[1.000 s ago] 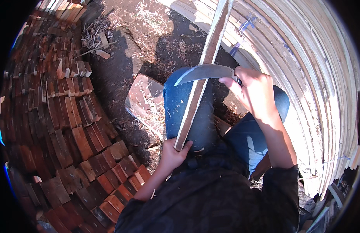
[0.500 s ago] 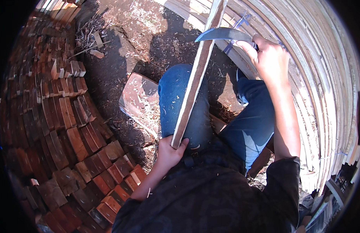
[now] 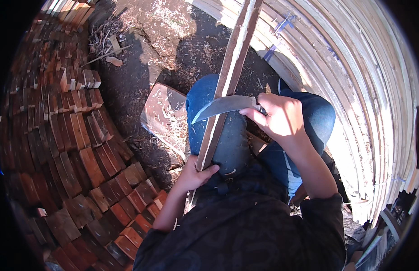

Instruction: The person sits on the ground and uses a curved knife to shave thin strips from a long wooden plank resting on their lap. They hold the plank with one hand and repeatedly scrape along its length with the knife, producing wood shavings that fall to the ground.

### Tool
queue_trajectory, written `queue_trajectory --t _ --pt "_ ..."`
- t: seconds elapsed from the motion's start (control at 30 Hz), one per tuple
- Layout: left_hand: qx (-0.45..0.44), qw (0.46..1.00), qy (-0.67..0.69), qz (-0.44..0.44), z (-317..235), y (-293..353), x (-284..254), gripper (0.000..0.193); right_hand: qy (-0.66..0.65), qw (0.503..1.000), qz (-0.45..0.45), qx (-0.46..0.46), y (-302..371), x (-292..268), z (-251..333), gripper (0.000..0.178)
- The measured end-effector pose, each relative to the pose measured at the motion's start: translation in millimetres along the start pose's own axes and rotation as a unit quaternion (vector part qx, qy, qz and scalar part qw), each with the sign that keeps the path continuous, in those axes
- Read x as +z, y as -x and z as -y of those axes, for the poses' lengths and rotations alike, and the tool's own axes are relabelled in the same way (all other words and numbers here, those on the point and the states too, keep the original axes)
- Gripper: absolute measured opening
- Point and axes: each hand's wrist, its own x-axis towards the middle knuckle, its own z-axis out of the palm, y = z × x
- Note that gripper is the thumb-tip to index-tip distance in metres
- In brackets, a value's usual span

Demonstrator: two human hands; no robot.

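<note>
- Left hand (image 3: 196,175): fingers clamped on the near end of a wooden strip (image 3: 234,58), brown with 1 pale stripe, running over the left thigh (image 3: 234,144) toward 12 o'clock.
- Right hand (image 3: 281,116): fingers clamped on a curved knife (image 3: 222,107), blade crossing the strip.
- Shaving-strewn ground (image 3: 209,49), 12 o'clock.
- Stacked red-brown blocks (image 3: 67,169), 9 o'clock; pale slats (image 3: 367,90), 2 o'clock.

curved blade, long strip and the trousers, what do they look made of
Curved blade: most likely steel, smooth and grey, judging by its metallic sheen.
Long strip: apparently wood, rough and unvarnished, with brown faces and a pale, uneven stripe along it; which kind of wood, I can't tell.
Trousers: probably denim, matte blue with a faded-looking thigh.
</note>
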Motion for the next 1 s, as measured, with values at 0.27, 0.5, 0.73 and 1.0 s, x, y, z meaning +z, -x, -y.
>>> queue_trajectory --t 0.27,0.5,0.73,1.0 --pt "-0.046 0.991 0.105 0.075 0 -3 -11 0.029 0.062 0.996 -0.046 -0.038 -14 0 -7 0.053" --pt "-0.065 0.987 0.131 0.067 -12 -3 -8 0.026 0.083 0.992 -0.079 -0.057 -24 -1 -17 0.05" --pt "-0.052 0.987 0.122 0.094 -2 -2 -11 0.029 0.104 0.917 -0.168 0.346 -75 -58 -151 0.064" --pt "-0.047 0.987 0.11 0.107 -3 -3 -14 0.028 -0.001 0.995 -0.091 0.036 -21 -24 -34 0.043"
